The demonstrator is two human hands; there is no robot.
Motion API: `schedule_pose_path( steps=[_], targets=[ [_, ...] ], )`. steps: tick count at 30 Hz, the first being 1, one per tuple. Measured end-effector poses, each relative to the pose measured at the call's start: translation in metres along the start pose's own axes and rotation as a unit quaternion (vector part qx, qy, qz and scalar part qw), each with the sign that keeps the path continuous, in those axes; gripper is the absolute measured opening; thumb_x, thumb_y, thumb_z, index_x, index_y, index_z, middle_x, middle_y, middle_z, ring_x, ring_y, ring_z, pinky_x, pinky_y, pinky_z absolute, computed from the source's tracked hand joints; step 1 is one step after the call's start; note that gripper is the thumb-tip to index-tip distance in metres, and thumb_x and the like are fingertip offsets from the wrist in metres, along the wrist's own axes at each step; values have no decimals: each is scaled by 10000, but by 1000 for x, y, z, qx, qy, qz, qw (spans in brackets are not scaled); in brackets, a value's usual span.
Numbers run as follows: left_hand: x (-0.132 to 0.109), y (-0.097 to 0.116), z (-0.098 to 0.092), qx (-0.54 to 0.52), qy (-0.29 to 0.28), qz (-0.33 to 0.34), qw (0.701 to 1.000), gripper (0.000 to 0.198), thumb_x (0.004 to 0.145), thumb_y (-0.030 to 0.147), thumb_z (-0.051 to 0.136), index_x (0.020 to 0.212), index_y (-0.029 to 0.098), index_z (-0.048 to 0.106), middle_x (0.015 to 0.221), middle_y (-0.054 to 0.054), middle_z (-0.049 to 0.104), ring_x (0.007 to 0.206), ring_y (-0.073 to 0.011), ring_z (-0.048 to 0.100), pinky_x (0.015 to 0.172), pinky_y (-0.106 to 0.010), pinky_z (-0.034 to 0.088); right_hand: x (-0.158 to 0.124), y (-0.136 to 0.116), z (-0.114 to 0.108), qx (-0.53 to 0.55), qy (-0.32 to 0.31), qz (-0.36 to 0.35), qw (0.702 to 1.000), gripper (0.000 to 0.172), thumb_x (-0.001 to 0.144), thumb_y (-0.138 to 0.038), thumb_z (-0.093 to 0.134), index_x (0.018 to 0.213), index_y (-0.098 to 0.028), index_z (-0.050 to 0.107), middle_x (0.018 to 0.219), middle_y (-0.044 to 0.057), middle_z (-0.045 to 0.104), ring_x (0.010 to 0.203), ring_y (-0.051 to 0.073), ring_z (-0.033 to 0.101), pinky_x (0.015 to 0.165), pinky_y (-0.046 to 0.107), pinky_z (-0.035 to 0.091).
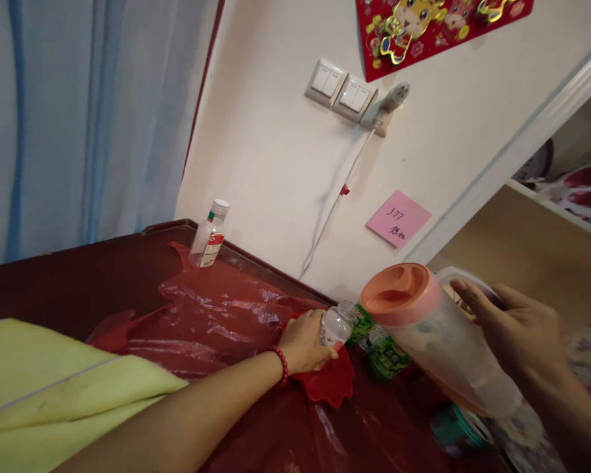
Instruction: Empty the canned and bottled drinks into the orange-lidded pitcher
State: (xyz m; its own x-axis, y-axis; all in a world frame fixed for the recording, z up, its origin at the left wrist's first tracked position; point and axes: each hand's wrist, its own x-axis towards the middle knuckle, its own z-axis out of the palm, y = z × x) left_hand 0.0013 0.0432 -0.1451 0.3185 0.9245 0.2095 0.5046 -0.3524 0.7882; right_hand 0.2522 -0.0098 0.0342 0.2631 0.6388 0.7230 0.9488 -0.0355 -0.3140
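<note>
My left hand [303,341], with a red bead bracelet at the wrist, is wrapped round a small clear bottle [335,326] whose mouth has no cap on it. Beneath the bottle lies a red scalloped dish [329,386]. My right hand [515,328] grips the handle of a translucent plastic pitcher [453,348] with an orange lid [398,293]. The pitcher is tilted toward the bottle, its lid end apart from the bottle's mouth. No stream of liquid shows between them.
Green cans [387,358] stand behind the bottle, and a teal can [460,430] is below the pitcher. A capped clear bottle [207,236] stands by the wall. Red plastic bags [217,309] and a yellow-green cloth [69,387] lie on the dark table [79,263]. A white cord [332,210] hangs from the socket.
</note>
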Motion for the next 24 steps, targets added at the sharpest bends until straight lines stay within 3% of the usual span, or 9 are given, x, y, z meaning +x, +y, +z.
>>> schedule_pose_path(
  steps=[6, 14, 24],
  targets=[
    [0, 0, -1, -3, 1, 0, 1000, 569, 695, 373, 865, 1202, 245, 642, 1268, -75, 714, 1193, -331, 660, 974, -399, 507, 2, -11, -3, 6, -18, 36, 999, 652, 637, -852, 589, 679, -205, 660, 531, -4, 514, 583, 202, 487, 556, 326, 353],
    [1, -3, 2, -6, 4, 5, 1000, 592, 669, 361, 890, 1193, 232, 646, 1247, -83, 716, 1181, -338, 660, 992, -425, 504, 5, -14, -1, 6, -23, 36, 999, 663, 615, -846, 599, 733, -201, 700, 585, 7, 561, 613, 211, 507, 574, 336, 362],
    [2, -5, 3, -4, 6, 5, 1000, 588, 676, 403, 888, 1189, 253, 644, 1242, -75, 719, 1180, -346, 663, 997, -431, 502, 6, -18, 0, -18, -26, 29, 999, 665, 613, -861, 588, 726, -215, 698, 537, -1, 509, 590, 214, 490, 591, 339, 353]
  ],
)
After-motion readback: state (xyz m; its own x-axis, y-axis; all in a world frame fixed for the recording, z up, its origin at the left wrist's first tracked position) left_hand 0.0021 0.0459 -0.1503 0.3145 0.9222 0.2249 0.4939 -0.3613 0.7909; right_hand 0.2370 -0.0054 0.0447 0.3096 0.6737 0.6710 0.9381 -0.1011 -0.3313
